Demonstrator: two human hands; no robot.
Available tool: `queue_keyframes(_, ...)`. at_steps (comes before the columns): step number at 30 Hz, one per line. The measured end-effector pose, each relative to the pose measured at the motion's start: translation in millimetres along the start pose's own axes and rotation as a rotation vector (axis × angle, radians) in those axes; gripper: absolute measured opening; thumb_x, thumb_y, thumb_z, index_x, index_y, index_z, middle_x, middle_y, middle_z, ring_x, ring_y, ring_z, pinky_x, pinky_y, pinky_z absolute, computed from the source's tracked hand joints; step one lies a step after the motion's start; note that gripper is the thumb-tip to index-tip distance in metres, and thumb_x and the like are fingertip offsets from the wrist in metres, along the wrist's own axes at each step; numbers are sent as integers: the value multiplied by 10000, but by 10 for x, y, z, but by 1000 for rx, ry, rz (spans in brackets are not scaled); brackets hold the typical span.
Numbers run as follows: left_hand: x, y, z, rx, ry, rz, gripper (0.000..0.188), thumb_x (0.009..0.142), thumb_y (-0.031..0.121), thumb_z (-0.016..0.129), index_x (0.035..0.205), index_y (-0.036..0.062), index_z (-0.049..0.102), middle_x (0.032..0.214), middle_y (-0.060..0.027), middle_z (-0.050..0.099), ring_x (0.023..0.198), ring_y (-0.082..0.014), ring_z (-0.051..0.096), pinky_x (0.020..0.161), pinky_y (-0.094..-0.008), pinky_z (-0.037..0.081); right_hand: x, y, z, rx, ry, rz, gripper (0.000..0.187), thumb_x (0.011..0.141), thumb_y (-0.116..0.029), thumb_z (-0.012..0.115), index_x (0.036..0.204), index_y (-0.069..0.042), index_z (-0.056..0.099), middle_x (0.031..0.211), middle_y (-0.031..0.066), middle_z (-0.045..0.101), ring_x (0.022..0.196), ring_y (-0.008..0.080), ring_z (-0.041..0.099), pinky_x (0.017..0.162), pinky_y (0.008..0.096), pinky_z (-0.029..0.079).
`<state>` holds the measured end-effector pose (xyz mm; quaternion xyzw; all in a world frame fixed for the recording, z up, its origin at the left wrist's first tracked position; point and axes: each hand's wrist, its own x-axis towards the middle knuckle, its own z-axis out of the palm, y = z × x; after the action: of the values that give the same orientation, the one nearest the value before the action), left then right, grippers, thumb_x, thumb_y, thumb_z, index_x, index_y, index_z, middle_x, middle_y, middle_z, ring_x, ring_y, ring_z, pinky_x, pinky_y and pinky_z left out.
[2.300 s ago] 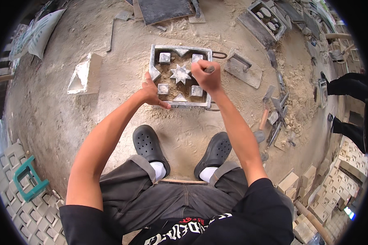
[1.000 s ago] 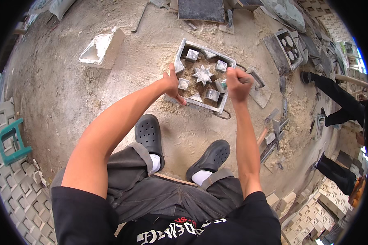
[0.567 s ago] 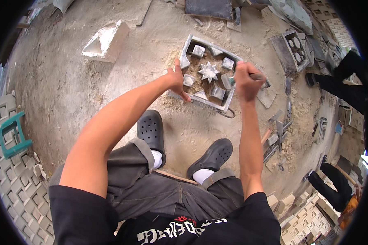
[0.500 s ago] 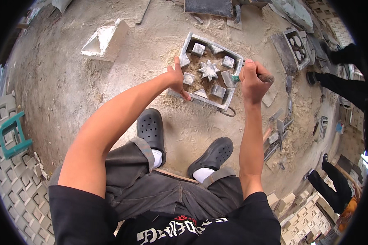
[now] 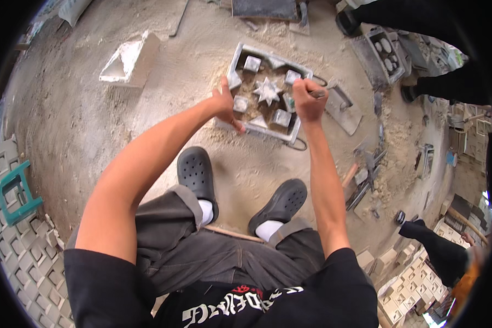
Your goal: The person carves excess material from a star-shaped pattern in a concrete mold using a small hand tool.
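A grey rectangular mould [image 5: 276,55] lies on the dusty ground beyond my shoes. Inside it, a pale eight-pointed star block [image 5: 268,92] stands in the middle, with several cube-shaped blocks [image 5: 251,64] and triangular pieces around it. My left hand [image 5: 224,104] rests against the mould's left wall, thumb and fingers spread apart. Over the right wall, my right hand [image 5: 310,99] is closed around a wooden tool handle [image 5: 316,94]. Something greenish shows by the fist, but the tool's working end is mostly hidden.
A flat grey plate with a handle [image 5: 341,106] lies right of the mould. A white hollow block [image 5: 128,60] stands left. Metal tools [image 5: 366,180] lie right, near another mould [image 5: 385,52]. Other people's legs [image 5: 445,82] are at right. A green stool [image 5: 17,192] stands left.
My right fist has moved along the mould's right side, with the handle now pointing more toward me. My left hand keeps its place on the mould. Another person's leg has entered at upper right.
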<state>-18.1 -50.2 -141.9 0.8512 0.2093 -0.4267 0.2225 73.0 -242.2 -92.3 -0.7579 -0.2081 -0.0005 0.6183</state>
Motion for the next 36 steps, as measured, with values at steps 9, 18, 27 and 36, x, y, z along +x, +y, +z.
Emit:
queue_keyframes(9, -84, 26, -21, 11, -37, -8, 1664, 380, 564, 892, 1339, 32, -360, 1441, -347, 141, 1309, -422, 321, 1111, -359, 269, 38, -325, -81, 142, 60, -73, 326, 823, -25, 576, 531, -25, 431, 506, -80, 382, 497, 16, 345, 412, 226, 249)
queue_keyframes(18, -121, -86, -35, 47, -19, 77, 1677, 376, 636, 854, 1300, -100, -336, 1369, -401, 229, 1285, -450, 336, 1096, -367, 283, 149, -538, -124, 235, 9, 72, 367, 828, -33, 566, 510, -43, 383, 492, -71, 359, 474, 19, 295, 406, 239, 209)
queue_keyframes(27, -47, -109, -43, -19, 32, 74, 1692, 336, 586, 887, 1327, -38, -334, 1415, -366, 181, 1324, -427, 285, 1121, -357, 246, 85, -367, -44, 145, -14, 54, 372, 823, -71, 580, 506, -36, 389, 501, -56, 380, 481, 26, 326, 413, 241, 239)
queue_keyframes(36, -82, -33, 10, 10, -28, 45, 1708, 321, 588, 887, 1312, -21, -364, 1421, -343, 185, 1324, -399, 299, 1133, -342, 223, 49, -136, -35, 110, -103, 114, 376, 814, -70, 570, 499, -35, 367, 485, -61, 345, 480, 30, 305, 414, 254, 226)
